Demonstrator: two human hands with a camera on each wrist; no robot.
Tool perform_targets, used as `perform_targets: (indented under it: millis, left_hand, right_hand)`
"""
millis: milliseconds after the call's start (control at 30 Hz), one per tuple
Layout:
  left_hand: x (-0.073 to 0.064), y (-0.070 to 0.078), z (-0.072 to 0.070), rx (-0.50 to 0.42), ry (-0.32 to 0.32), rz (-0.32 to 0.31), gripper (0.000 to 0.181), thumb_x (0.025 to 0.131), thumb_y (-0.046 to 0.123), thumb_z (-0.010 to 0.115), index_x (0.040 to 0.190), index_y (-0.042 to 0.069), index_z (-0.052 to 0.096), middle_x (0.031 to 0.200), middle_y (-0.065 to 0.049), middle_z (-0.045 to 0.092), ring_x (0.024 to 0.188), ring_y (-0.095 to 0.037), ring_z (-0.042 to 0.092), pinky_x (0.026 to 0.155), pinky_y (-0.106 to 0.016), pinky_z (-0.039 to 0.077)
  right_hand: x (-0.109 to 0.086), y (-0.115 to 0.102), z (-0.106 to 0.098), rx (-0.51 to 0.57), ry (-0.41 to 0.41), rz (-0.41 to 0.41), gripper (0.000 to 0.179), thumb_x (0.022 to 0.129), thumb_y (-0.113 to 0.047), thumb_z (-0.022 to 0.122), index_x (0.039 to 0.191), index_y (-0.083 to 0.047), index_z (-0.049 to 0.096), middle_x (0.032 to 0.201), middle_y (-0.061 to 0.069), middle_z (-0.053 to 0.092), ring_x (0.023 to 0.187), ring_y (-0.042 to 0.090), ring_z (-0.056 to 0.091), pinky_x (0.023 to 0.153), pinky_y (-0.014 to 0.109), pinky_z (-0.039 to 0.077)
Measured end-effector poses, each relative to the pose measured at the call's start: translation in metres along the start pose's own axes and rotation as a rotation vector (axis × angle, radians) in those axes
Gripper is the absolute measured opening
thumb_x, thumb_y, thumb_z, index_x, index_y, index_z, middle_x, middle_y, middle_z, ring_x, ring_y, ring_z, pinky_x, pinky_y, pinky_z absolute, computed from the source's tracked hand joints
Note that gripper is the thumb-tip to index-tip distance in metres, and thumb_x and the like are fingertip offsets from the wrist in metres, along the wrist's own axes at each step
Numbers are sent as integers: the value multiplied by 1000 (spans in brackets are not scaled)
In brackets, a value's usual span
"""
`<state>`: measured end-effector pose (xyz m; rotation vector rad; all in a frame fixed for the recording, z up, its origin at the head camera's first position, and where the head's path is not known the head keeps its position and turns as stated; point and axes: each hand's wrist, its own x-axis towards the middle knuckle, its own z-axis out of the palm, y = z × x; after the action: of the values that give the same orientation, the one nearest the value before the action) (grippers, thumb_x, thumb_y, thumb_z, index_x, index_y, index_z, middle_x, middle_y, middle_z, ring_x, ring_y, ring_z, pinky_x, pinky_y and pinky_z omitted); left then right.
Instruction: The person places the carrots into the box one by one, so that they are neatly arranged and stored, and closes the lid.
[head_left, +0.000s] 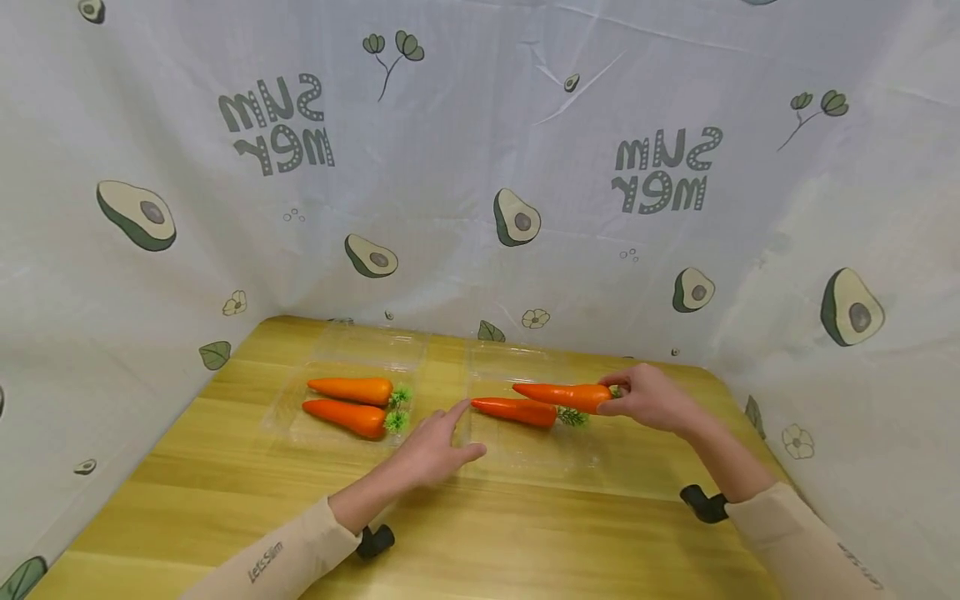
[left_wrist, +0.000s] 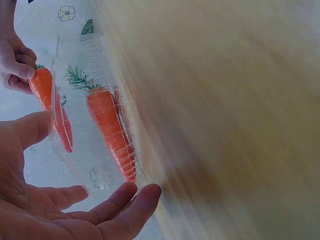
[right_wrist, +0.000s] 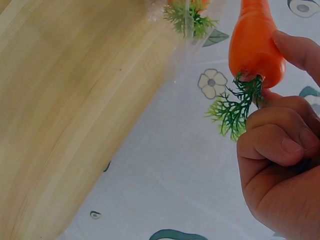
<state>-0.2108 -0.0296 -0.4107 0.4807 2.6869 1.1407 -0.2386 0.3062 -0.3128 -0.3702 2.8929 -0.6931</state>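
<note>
The left sleeve (head_left: pixel 277 557) leads to the left hand (head_left: pixel 433 450), fingers spread, empty, perhaps steadying the right-hand clear tray (head_left: pixel 517 450); the right hand (head_left: pixel 654 400) pinches the held carrot (head_left: pixel 558 395) near its leaves, leaving its tip free above that tray.

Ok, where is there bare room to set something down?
Bare: the near part of the table between the sleeves, and the strip left of the left box. It is crowded in that box, with two carrots, and at the right box: one carrot inside, another in the right hand, the left hand at the box's left edge.
</note>
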Motion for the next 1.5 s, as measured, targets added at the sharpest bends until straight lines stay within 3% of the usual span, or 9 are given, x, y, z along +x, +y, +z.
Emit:
perform_targets:
  millis: [800, 1167, 1500]
  left_hand:
    - [3, 2, -1, 15, 4, -5, 79, 95, 46, 67, 160, 20, 30, 154, -23, 44, 142, -41, 41, 111, -61, 38]
    - [2, 2, 0, 18, 7, -4, 80, 95, 46, 68, 160, 19, 31, 153, -23, 44, 142, -41, 41, 111, -60, 38]
    - [1, 1, 1, 22, 14, -13, 79, 94, 45, 69, 159, 19, 32, 154, -22, 44, 142, -41, 41, 112, -61, 36]
  right_hand:
    - [16, -23, 29, -69, -64, -122, 39, 83, -19, 78, 116, 0, 74, 62, -4, 41, 58, 12, 36, 55, 25, 28]
    - [19, -27, 42, -78, -77, -122, 38, 82, -19, 79, 114, 1, 74, 66, -2, 46, 61, 13, 39, 56, 25, 29]
    - [23, -31, 55, -80, -86, -117, 38, 81, -18, 80, 114, 1, 74, 63, -3, 39, 60, 13, 35, 58, 25, 26]
